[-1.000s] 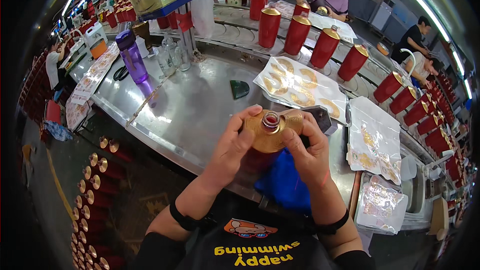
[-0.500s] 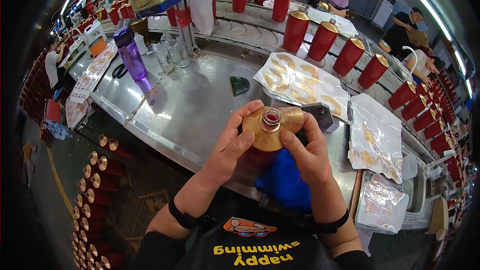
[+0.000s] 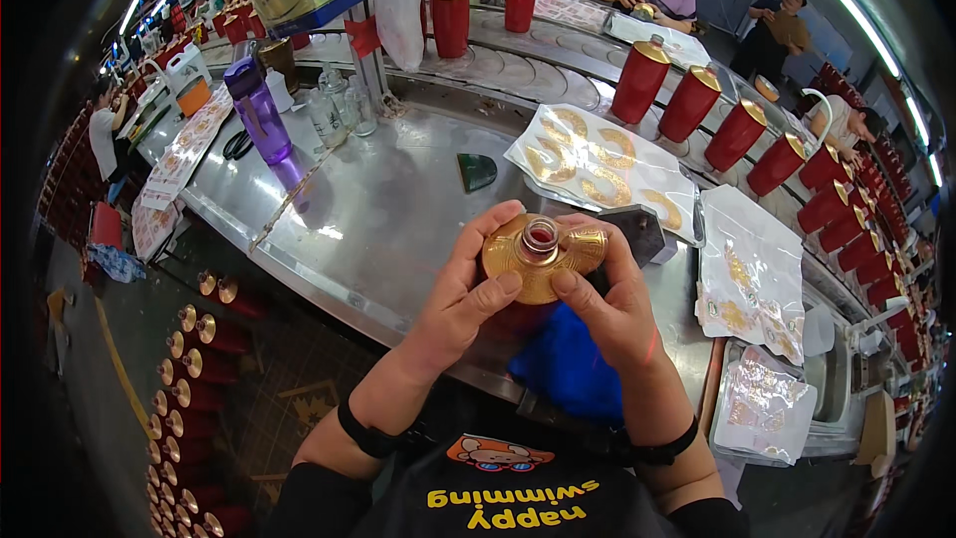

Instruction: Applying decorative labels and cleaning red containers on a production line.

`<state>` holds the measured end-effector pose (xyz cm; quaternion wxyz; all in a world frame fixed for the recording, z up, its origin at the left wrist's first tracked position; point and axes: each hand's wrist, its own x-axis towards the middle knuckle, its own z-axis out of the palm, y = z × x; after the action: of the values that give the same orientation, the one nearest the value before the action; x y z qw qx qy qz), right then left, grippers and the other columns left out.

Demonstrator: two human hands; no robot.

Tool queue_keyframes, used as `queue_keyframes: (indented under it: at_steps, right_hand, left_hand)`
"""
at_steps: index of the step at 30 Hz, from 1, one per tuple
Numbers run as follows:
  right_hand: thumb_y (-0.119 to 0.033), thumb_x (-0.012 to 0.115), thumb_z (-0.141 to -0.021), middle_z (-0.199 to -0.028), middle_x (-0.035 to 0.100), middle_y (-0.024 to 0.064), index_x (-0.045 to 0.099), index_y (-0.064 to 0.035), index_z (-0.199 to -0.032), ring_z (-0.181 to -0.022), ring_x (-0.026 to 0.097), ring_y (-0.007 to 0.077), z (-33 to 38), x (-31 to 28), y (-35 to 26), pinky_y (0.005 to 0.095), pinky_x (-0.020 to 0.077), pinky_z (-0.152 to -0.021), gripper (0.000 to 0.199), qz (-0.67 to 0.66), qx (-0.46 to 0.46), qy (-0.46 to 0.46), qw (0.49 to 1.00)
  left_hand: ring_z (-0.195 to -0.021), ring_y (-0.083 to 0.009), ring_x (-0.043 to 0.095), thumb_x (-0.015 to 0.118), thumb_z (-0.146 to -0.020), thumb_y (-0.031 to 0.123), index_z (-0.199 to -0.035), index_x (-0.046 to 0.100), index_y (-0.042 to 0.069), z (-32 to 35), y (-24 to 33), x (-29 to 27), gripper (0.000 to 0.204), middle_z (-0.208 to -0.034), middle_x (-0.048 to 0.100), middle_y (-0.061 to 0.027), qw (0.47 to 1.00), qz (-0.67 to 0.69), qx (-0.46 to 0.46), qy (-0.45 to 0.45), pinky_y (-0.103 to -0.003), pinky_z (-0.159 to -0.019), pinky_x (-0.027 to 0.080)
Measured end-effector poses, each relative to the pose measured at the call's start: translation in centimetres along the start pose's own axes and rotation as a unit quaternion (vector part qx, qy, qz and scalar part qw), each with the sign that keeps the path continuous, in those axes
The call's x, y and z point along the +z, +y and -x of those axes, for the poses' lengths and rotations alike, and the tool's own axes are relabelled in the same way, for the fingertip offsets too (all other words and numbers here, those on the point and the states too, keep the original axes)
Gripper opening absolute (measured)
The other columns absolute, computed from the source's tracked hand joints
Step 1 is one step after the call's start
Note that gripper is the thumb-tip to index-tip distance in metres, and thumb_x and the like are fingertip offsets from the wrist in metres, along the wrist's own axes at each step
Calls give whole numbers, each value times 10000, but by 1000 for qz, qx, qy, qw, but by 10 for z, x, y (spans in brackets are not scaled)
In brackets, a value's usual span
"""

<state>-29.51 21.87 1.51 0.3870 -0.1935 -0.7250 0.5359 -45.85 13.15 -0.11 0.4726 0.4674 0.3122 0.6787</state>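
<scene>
Between my hands is a red bottle with a gold shoulder (image 3: 520, 261) and an uncapped, clear threaded neck, its mouth tilted up toward me. A curved gold sticker (image 3: 586, 247) lies around the shoulder, with one end standing off at the right. My left hand (image 3: 450, 301) wraps the bottle's left side, its thumb pressing on the shoulder's near edge. My right hand (image 3: 612, 311) is closed at the right side, thumb on the gold surface beside the sticker's raised end. The bottle's lower body is mostly hidden by the shoulder and my hands.
A sheet of curved gold stickers (image 3: 609, 171) lies beyond my right hand, beside a dark block (image 3: 637, 230). Blue cloth (image 3: 570, 364) sits below the bottle. Red bottles (image 3: 689, 105) stand along the conveyor. A purple water bottle (image 3: 257, 112) and glass bottles (image 3: 325, 118) are at left.
My left thumb has slid right along the shoulder toward my right thumb. The sticker's right end shows more. Bottles on the conveyor have shifted along it.
</scene>
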Motion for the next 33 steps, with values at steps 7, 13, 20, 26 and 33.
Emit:
queue_keyframes:
  at_steps: [7,13,20,26,33]
  right_hand:
    - [-240,683,-884,-1203,538,99,490,-5,-1244,-1161,493,186,-20,18,12,330,362,-1020,471,-4,7,0,1000]
    - [-243,664,-899,-1198,538,93,506,-14,-1236,-1141,496,181,-37,36,27,323,367,-1005,437,-11,15,15,1000]
    - [-242,664,-899,-1188,540,89,503,-13,-1237,-1128,498,171,-57,54,41,319,369,-1000,439,-16,19,7,1000]
    - [-243,656,-909,-1176,561,80,490,-10,-1248,-1129,496,162,-75,75,51,314,373,-999,444,-52,45,10,998]
    - [-239,644,-917,-1153,584,77,494,-16,-1249,-1124,505,158,-92,91,61,310,380,-993,427,-49,37,9,998]
  left_hand:
    - [-1293,-185,395,547,-956,192,-1461,253,15,-8,-1,-31,610,-1380,415,-117,1000,4,5,0,-322,-1101,278]
    - [-1305,-191,381,513,-966,209,-1459,261,12,-14,0,-57,588,-1386,410,-122,1000,1,6,1,-325,-1107,265]
    - [-1302,-192,384,504,-966,205,-1456,270,13,-21,1,-85,576,-1386,412,-122,1000,3,5,6,-323,-1105,268]
    - [-1280,-184,405,513,-938,169,-1429,315,24,-28,8,-109,549,-1361,434,-108,999,24,-17,31,-322,-1094,294]
    - [-1233,-184,463,549,-890,123,-1361,403,42,-36,12,-132,499,-1304,495,-101,992,90,-56,68,-322,-1072,335]
